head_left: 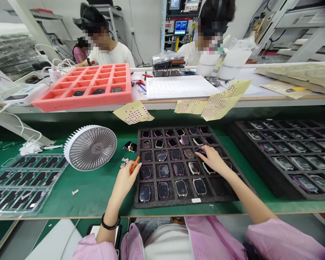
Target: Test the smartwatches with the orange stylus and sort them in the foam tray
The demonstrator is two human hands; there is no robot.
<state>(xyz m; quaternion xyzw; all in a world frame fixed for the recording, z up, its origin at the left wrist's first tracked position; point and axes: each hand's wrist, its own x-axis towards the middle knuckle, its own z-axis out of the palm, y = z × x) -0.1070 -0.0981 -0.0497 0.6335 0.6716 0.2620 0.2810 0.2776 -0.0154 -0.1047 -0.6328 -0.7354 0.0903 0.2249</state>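
Note:
A black foam tray (141, 202) lies on the green bench mat, with rows of square pockets holding smartwatch bodies with dark screens. My right hand (211, 159) reaches over the tray, its fingertips resting on a watch body (201, 151) in an upper right pocket. My left hand (124, 181) is beside the tray's left edge, pinching a small orange tool (134, 164). Some pockets at the tray's lower right look vacant. Small paper scraps (123, 162) lie near the orange tool's tip.
A white-grey desk fan (90, 147) stands left of the tray, with clear plastic trays of dark parts (24, 182) beyond it. A second foam tray of watches (287, 159) lies right. Across the bench, co-workers sit behind a red foam tray (82, 86).

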